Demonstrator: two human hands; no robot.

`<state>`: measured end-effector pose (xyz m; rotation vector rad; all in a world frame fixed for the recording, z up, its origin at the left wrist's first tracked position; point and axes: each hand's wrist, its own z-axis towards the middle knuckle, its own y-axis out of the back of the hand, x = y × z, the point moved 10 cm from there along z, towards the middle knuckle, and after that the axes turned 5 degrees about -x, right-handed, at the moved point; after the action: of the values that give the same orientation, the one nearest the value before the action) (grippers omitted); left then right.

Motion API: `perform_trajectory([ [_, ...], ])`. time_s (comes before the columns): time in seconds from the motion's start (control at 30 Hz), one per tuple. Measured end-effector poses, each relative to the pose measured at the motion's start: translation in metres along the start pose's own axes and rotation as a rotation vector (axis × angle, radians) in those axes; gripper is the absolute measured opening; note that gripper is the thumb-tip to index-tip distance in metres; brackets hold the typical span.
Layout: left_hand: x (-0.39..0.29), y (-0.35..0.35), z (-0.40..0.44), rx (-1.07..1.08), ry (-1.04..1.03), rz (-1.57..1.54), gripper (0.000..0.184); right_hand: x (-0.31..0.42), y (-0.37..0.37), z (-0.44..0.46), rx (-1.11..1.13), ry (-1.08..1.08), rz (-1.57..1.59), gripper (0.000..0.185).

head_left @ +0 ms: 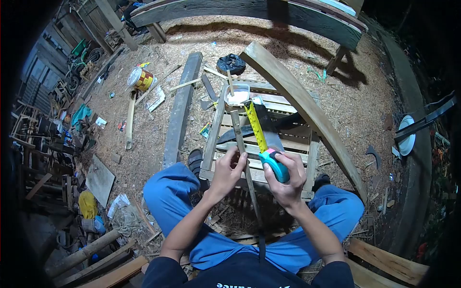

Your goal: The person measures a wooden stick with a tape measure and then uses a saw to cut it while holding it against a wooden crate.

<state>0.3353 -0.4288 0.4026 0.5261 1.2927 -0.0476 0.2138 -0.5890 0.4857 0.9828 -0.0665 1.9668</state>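
Right hand (289, 188) grips a tape measure (277, 169), left hand (224, 174) pinches a stick (250, 182), over a slatted table (213, 141) on shaving-strewn ground (360, 101)

Our left forearm (192, 222) and right forearm (317, 233), both bare, slant forward and inward. Our left hand (228, 171) pinches, thumb opposite fingertips; our right hand (291, 180) curls in a fuller grip, its thumb turned inward.
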Motion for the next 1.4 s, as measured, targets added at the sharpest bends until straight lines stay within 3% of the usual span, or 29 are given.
perform_trajectory([
  [0.07,0.005,0.005,0.001,-0.06,0.071,-0.033,0.023,0.001,-0.002,0.0,-0.002,-0.014,0.011,0.041],
  [0.2,0.004,0.001,-0.001,-0.061,0.014,-0.106,0.03,0.005,-0.012,-0.005,0.048,0.004,-0.002,0.039],
  [0.37,0.024,0.001,-0.003,-0.045,0.175,-0.054,0.032,0.0,-0.023,-0.018,0.124,-0.054,-0.015,0.039],
  [0.5,0.01,0.001,-0.004,-0.034,0.07,0.026,0.03,-0.003,-0.031,-0.025,0.177,-0.097,-0.034,0.038],
  [0.77,0.029,-0.007,-0.008,0.008,0.221,-0.069,0.029,-0.003,-0.038,-0.025,0.217,-0.101,-0.084,0.035],
  [1.4,0.042,-0.003,-0.002,-0.062,0.297,-0.226,0.03,-0.01,-0.046,-0.034,0.261,-0.13,-0.086,0.033],
])
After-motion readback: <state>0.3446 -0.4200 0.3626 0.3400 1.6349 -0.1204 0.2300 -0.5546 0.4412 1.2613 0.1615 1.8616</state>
